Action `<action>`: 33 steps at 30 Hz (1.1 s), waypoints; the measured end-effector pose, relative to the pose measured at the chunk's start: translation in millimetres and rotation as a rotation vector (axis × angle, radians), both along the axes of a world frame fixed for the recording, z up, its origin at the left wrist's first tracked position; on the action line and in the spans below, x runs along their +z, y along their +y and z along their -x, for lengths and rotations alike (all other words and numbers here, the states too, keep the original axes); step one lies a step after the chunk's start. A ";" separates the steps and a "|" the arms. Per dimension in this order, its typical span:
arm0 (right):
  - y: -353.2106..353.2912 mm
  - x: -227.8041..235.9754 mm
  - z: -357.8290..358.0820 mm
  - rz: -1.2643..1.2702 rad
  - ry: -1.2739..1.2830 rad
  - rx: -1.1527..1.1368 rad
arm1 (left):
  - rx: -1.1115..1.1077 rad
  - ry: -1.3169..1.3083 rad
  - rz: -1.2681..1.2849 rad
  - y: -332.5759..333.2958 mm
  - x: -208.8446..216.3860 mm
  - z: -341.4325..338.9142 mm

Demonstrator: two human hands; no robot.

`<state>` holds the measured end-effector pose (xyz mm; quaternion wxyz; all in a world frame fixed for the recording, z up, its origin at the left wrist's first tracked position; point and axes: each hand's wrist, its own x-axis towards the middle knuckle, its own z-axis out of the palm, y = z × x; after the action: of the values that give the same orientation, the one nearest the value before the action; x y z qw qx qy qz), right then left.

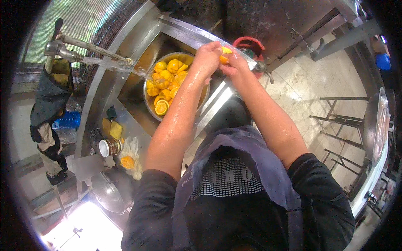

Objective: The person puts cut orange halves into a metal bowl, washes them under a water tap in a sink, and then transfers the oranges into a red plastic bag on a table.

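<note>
Both wet hands meet beyond the sink's right edge, around a piece of orange [225, 59] with a bit of bright yellow on top. My left hand [206, 58] has its fingers curled against the fruit from the left. From the other side my right hand [237, 63] grips it, its thumb and fingers closed. Below and left of them, a round metal bowl [147, 97] in the sink [133, 85] holds several oranges [166, 75], some cut or squeezed. A cut face shows on one orange half [161, 107] at the bowl's near side.
A tap [63, 51] at the left runs water toward the bowl. Sponges [115, 129], a cup [106, 148] and a plastic bag [133, 157] with an orange item lie on the sink's near ledge. A red basin [251, 41] stands past my right hand; a stool [341, 119] is farther right.
</note>
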<state>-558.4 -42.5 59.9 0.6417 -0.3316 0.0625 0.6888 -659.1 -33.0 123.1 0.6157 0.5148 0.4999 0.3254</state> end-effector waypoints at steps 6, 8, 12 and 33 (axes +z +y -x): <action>1.3 -15.0 -27.4 0.109 -0.097 0.077 | 0.545 -0.821 0.158 32.6 -40.0 127.1; -3.5 -0.1 -21.2 0.134 -0.161 0.036 | 0.868 -0.881 0.153 36.3 -56.2 195.8; -7.8 1.1 -34.0 0.101 -0.141 0.018 | 1.137 -1.064 0.180 39.9 -57.0 216.1; -1.1 15.6 2.0 0.014 -0.134 0.197 | -0.135 -0.161 -0.013 -14.9 26.6 10.3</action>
<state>-560.4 -43.6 75.4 0.5713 -0.3858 -0.0088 0.7244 -669.5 -47.9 149.6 0.6712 0.5232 0.4110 0.3269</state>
